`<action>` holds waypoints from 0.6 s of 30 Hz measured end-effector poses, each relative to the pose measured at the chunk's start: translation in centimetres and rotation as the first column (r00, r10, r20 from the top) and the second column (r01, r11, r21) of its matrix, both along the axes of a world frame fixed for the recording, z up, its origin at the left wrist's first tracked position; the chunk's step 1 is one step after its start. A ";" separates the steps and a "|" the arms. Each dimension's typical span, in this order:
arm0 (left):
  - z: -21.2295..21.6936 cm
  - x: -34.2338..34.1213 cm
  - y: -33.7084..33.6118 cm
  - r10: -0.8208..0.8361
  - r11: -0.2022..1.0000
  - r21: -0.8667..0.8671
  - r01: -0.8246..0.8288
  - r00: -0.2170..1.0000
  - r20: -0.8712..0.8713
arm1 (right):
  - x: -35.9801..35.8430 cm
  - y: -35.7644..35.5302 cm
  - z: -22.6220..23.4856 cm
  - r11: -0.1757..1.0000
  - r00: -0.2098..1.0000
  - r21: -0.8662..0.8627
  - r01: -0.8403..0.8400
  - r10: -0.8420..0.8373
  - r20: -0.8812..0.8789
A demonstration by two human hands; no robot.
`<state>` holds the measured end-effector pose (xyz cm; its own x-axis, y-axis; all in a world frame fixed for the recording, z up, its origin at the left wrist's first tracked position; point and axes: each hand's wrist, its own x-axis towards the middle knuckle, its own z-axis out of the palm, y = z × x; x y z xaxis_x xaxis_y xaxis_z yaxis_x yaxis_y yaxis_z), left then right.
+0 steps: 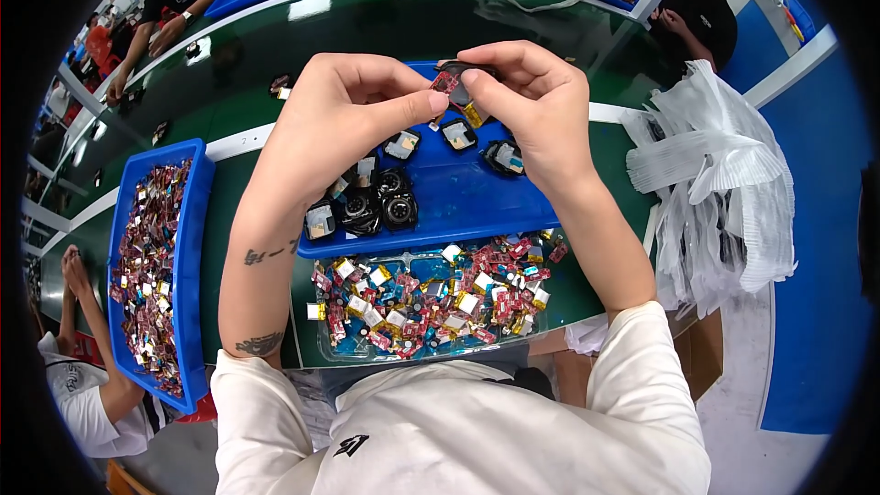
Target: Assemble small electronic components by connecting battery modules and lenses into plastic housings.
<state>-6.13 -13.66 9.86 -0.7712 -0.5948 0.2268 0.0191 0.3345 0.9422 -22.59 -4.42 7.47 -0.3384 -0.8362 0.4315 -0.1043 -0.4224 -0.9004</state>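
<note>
I have both hands raised above the blue tray: left hand and right hand pinch one small black part between their fingers, seating its red board. Next, I judge, steady pressing without slipping.

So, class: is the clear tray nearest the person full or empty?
Nearly full. The clear tray holds a dense heap of small red, gold and silver parts across almost its whole floor.
</note>
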 end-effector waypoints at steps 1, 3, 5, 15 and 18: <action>-0.1 -0.1 0.1 -0.013 0.996 0.089 0.017 0.999 -0.047 | 0.3 0.1 0.0 0.997 0.997 -0.041 0.059 -0.062 -0.052; -0.5 -0.4 -0.1 -0.020 0.990 0.140 0.031 0.997 -0.078 | 0.5 0.0 -0.1 0.985 0.980 -0.115 0.129 -0.144 -0.136; -0.8 -0.5 -0.2 -0.023 0.981 0.189 0.043 0.994 -0.106 | 0.6 0.2 0.2 0.989 0.986 -0.103 0.107 -0.119 -0.118; -1.6 -1.9 0.3 0.094 0.986 0.151 -0.073 0.986 -0.140 | 0.4 0.0 -0.1 0.985 0.992 -0.144 0.099 -0.108 -0.058; -2.5 -2.8 0.0 0.114 0.993 0.043 -0.108 0.973 -0.201 | -0.2 0.0 0.1 0.983 0.980 -0.137 0.119 -0.138 -0.142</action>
